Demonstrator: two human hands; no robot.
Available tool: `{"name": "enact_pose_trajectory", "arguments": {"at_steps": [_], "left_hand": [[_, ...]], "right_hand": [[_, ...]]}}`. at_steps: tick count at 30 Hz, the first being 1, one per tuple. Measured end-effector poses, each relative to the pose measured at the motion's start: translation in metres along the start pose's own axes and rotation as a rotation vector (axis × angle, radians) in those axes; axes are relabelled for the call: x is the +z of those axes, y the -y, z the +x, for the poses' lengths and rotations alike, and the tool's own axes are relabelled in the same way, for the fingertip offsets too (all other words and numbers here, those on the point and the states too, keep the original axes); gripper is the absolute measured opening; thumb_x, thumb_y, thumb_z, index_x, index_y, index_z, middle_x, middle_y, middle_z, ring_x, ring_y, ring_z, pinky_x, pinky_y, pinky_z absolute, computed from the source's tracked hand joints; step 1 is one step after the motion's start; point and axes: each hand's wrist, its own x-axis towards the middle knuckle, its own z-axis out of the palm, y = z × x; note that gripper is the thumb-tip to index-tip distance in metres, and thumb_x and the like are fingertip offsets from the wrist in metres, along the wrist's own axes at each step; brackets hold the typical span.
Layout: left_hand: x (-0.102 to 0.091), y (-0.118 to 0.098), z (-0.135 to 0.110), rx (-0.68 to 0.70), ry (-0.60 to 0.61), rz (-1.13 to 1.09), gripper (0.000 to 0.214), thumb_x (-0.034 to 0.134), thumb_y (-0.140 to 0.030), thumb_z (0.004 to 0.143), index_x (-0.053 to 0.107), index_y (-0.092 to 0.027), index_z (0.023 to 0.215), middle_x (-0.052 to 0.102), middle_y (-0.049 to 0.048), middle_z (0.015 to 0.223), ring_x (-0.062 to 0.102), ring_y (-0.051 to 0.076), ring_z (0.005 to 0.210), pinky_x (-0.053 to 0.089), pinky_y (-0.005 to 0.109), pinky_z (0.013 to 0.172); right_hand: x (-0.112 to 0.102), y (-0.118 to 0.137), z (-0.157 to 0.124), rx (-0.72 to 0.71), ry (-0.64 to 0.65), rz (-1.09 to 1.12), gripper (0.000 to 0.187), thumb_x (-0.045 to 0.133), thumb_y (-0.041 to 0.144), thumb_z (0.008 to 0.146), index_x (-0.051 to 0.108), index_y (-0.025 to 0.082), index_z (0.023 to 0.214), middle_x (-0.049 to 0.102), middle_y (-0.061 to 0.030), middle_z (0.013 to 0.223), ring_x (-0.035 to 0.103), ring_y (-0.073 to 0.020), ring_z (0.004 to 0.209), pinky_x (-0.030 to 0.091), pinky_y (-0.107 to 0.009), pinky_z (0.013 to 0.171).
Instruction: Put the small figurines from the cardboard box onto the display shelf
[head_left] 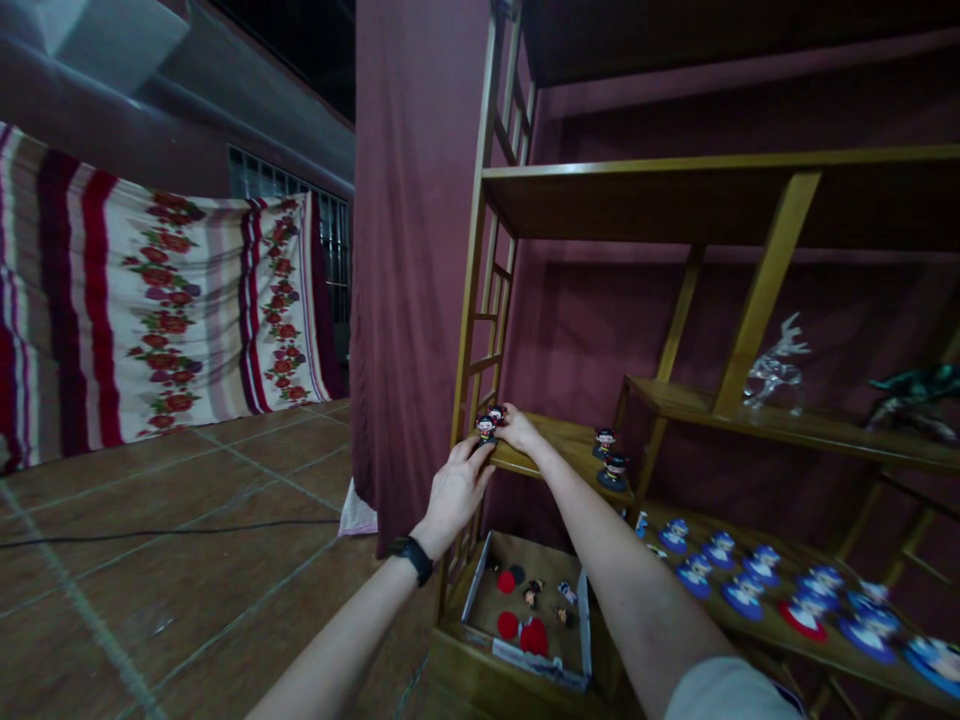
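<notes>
Two small dark-haired figurines stand one behind the other at the left end of a wooden shelf [540,462]. My left hand [454,492], with a black watch on the wrist, has its fingers closed at the base of the front figurine [486,428]. From the right and behind, my right hand [519,430] closes on the rear figurine [496,411]; its fingertips are partly hidden. At the shelf's right end are two similar figurines, one at the back [604,440] and one in front [614,470].
Below the shelf, a shallow box [480,640] holds red discs and small figure parts. Several blue-and-white figurines [742,594] stand on the lower right shelf. A clear deer ornament [776,370] sits higher up. At left hang a curtain [405,250] and a floral blanket [217,310].
</notes>
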Motion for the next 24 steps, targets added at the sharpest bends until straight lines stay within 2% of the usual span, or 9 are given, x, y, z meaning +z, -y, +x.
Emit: {"name": "enact_pose_trajectory", "arguments": {"at_steps": [6,9,14,17,19,20,22,24], "left_hand": [[-0.003,-0.004,0.000,-0.008,0.005,-0.004,0.035,0.047,-0.027,0.083,0.052,-0.027,0.117,0.048,0.0066,0.126,0.045,0.022,0.113,0.044,0.035,0.088],[-0.004,-0.005,0.002,-0.019,0.006,-0.024,0.034,0.047,-0.028,0.083,0.052,-0.027,0.117,0.048,0.0073,0.125,0.047,0.023,0.112,0.046,0.035,0.086],[-0.011,-0.007,0.005,-0.035,0.010,-0.146,0.034,0.054,-0.025,0.078,0.056,-0.025,0.112,0.048,0.0073,0.125,0.048,0.023,0.112,0.044,0.036,0.091],[-0.018,-0.019,-0.007,-0.063,-0.074,-0.357,0.031,0.055,-0.024,0.077,0.059,-0.022,0.107,0.050,0.0068,0.123,0.047,0.021,0.114,0.038,0.036,0.098],[-0.019,-0.033,-0.023,-0.194,-0.123,-0.585,0.029,0.055,-0.027,0.077,0.060,-0.020,0.105,0.056,0.0078,0.115,0.052,0.021,0.109,0.039,0.037,0.096],[-0.017,-0.041,-0.034,-0.299,-0.106,-0.738,0.029,0.056,-0.029,0.077,0.060,-0.019,0.104,0.059,0.0086,0.110,0.056,0.021,0.103,0.042,0.038,0.093],[-0.012,-0.059,-0.057,-0.542,0.016,-1.104,0.031,0.056,-0.033,0.078,0.060,-0.016,0.103,0.064,0.0105,0.101,0.062,0.019,0.089,0.049,0.038,0.083],[-0.003,-0.074,-0.079,-0.750,0.140,-1.422,0.029,0.055,-0.032,0.080,0.059,-0.014,0.102,0.065,0.0117,0.097,0.064,0.017,0.080,0.052,0.036,0.077]], "right_hand": [[-0.019,0.009,-0.017,0.087,-0.090,-0.215,0.055,0.072,0.018,0.055,0.051,0.020,0.105,0.066,-0.0018,0.092,0.061,-0.0161,0.086,0.046,-0.032,0.082],[-0.033,0.014,-0.030,0.113,-0.134,-0.235,0.062,0.071,0.019,0.057,0.046,0.019,0.113,0.066,-0.0027,0.096,0.061,-0.0157,0.089,0.045,-0.032,0.083],[-0.056,0.028,-0.064,0.082,-0.137,-0.034,0.067,0.069,0.021,0.060,0.040,0.019,0.120,0.066,-0.0031,0.096,0.062,-0.0153,0.088,0.046,-0.034,0.084],[-0.063,0.040,-0.100,0.038,-0.080,0.187,0.068,0.069,0.021,0.059,0.039,0.019,0.120,0.066,-0.0034,0.096,0.063,-0.0151,0.088,0.046,-0.034,0.086],[-0.061,0.045,-0.133,0.026,0.010,0.315,0.067,0.070,0.022,0.058,0.040,0.021,0.118,0.067,-0.0024,0.095,0.063,-0.0159,0.088,0.045,-0.035,0.087],[-0.058,0.046,-0.150,0.035,0.057,0.367,0.068,0.071,0.022,0.058,0.041,0.022,0.118,0.067,-0.0019,0.094,0.063,-0.0163,0.088,0.046,-0.036,0.087],[-0.049,0.043,-0.184,0.063,0.122,0.446,0.067,0.071,0.023,0.057,0.042,0.023,0.118,0.067,-0.0009,0.090,0.064,-0.0163,0.086,0.046,-0.035,0.086],[-0.039,0.034,-0.214,0.094,0.129,0.492,0.067,0.071,0.023,0.057,0.043,0.024,0.117,0.067,-0.0002,0.088,0.064,-0.0161,0.084,0.047,-0.035,0.085]]}}
